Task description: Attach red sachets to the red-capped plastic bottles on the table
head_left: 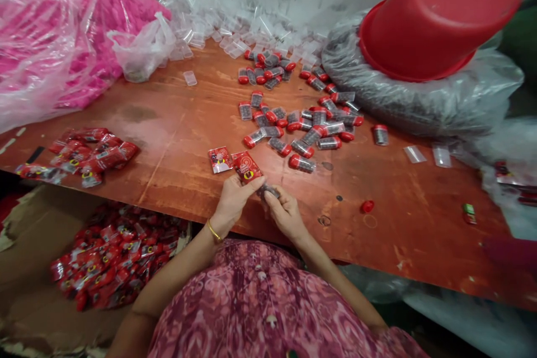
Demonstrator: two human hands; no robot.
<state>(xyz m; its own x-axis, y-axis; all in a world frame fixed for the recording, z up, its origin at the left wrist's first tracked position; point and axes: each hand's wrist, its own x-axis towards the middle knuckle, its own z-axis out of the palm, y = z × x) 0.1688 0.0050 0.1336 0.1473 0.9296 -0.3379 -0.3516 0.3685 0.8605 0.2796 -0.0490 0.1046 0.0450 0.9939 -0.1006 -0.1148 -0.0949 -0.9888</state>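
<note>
My left hand point(237, 197), with a gold bangle at the wrist, pinches a red printed packet point(246, 166) near the table's front edge. Close against it, my right hand point(285, 211) grips a small clear container with dark contents point(267, 190), partly hidden by the fingers. The container meets the lower end of the packet; whether it is inside cannot be made out. Just left of the held packet, another red packet point(220, 160) lies flat. Beyond my hands are many small clear containers with red caps and dark contents point(302, 164), scattered and piled on the table.
Filled red packets point(104, 154) lie at the left; more fill a cardboard box point(29, 268) below. Clear empty containers point(239, 39) heap along the wall. A pink-filled bag point(71, 39) stands left. A red bucket point(436, 22) sits upside down on a grey bag point(403, 95) at right.
</note>
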